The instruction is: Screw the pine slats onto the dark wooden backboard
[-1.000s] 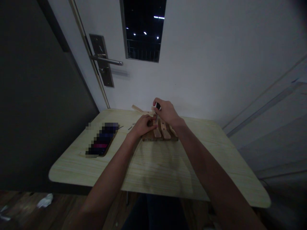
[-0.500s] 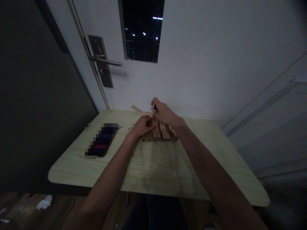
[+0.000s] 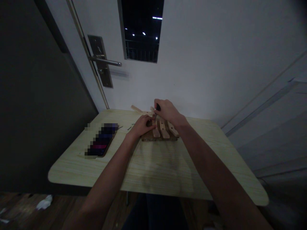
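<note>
In the head view a dark brown wooden board lies on the table, with several pale, notched wooden pieces across it. My left hand closes its thumb and fingers about the leftmost wooden piece, pressing it to the board. Above that piece, my right hand grips the black handle of a screwdriver, held upright with its shaft pointing down between my left fingertips. The tip is too small to make out. Two more pieces, a middle one and a right one, sit alongside.
Small screws lie left of my left hand. Further left is a phone, its screen blurred out. Loose wooden strips rest at the table's back edge, close to a white door with a metal handle.
My right hand has shifted slightly to the right and turned on the screwdriver, uncovering more of the right wooden piece. My left hand has stayed in place.
</note>
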### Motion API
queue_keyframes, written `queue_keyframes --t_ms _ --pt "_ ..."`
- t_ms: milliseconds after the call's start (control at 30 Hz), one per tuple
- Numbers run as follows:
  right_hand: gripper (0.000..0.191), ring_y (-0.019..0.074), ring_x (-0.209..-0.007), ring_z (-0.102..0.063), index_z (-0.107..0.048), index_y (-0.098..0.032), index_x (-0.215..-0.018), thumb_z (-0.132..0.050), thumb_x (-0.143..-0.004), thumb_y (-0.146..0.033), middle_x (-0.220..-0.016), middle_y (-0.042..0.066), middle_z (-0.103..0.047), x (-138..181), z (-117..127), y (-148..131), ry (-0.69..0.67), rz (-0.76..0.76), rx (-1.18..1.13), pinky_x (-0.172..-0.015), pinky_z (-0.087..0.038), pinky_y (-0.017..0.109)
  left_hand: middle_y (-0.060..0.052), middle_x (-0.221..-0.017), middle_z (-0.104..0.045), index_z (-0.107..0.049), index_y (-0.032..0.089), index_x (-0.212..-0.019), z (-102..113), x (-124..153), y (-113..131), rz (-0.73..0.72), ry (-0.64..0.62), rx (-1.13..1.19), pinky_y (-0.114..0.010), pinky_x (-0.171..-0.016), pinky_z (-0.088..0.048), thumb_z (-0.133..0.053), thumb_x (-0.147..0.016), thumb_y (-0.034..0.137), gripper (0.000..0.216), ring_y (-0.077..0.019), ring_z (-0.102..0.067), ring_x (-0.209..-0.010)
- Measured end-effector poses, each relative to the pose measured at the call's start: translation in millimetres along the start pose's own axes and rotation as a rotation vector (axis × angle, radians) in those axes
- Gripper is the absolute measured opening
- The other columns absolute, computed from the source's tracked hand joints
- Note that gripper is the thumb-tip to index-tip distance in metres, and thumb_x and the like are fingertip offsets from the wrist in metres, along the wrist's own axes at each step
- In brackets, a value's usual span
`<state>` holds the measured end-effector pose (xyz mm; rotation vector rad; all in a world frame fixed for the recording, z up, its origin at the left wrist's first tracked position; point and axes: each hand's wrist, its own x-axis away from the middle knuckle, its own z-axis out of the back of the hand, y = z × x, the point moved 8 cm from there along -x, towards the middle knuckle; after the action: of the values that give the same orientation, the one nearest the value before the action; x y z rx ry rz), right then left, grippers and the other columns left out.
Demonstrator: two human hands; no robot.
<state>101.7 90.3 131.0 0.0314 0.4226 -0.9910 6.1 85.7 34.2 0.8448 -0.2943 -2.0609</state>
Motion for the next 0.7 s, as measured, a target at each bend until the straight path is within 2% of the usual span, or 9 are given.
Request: queue_keyframes --t_ms 133,233,367,467,700 --pt "0.014 0.0159 -0.074 -0.053 -0.06 -0.016 -0.091 -0.058 -0.078 -0.011 -0.085 0.008 -0.065 -1.5 0.0 -2.7 -0.036 -0.02 0.037 -0.067 -0.035 0.027 -0.009 -0.1 -0.066 -0.068 0.018 -0.106 -0.9 -0.5 -1.3 -0.013 0.006 -0.008 -0.041 -0.091 -0.048 -0.067 -0.08 0.046 0.038 -0.026 -0.06 -0.1" --pt "0.021 0.016 -0.077 -0.054 -0.059 -0.015 -0.091 -0.056 -0.073 -0.004 -0.089 0.009 -0.065 -1.2 -1.2 -11.5 -0.084 0.011 -0.02 -0.066 -0.036 0.025 -0.01 -0.099 -0.066 -0.068 0.016 -0.105 -0.3 -0.7 -0.7 -0.021 0.011 -0.006 -0.041 -0.09 -0.048 -0.067 -0.08 0.045 0.038 -0.026 -0.059 -0.098" --pt "0.026 0.0158 -0.076 -0.054 -0.059 -0.016 -0.096 -0.052 -0.074 -0.004 -0.089 0.008 -0.065 -0.4 -3.7 -21.7 -0.124 0.06 -0.102 -0.065 -0.037 0.024 -0.01 -0.1 -0.066 -0.068 0.015 -0.103 0.9 -0.4 3.2 -0.028 0.002 0.009 -0.041 -0.09 -0.048 -0.066 -0.081 0.044 0.036 -0.0254 -0.06 -0.097" --pt "0.031 0.0165 -0.078 -0.055 -0.058 -0.016 -0.104 -0.054 -0.076 -0.005 -0.091 0.009 -0.066 -1.6 -4.3 -21.0 -0.101 0.052 -0.054 -0.067 -0.037 0.025 -0.009 -0.099 -0.066 -0.068 0.016 -0.101 0.5 0.1 2.7 -0.011 -0.004 0.004 -0.041 -0.091 -0.047 -0.065 -0.081 0.045 0.035 -0.0253 -0.06 -0.098" --pt "0.008 0.0181 -0.082 -0.057 -0.063 -0.015 -0.088 -0.062 -0.08 -0.014 -0.09 0.01 -0.067 -3.9 -2.0 -16.8 -0.046 -0.009 0.118 -0.071 -0.038 0.028 -0.009 -0.103 -0.066 -0.067 0.017 -0.103 -1.5 0.0 -2.3 0.005 0.019 -0.007 -0.041 -0.092 -0.048 -0.066 -0.079 0.046 0.037 -0.0257 -0.06 -0.1"
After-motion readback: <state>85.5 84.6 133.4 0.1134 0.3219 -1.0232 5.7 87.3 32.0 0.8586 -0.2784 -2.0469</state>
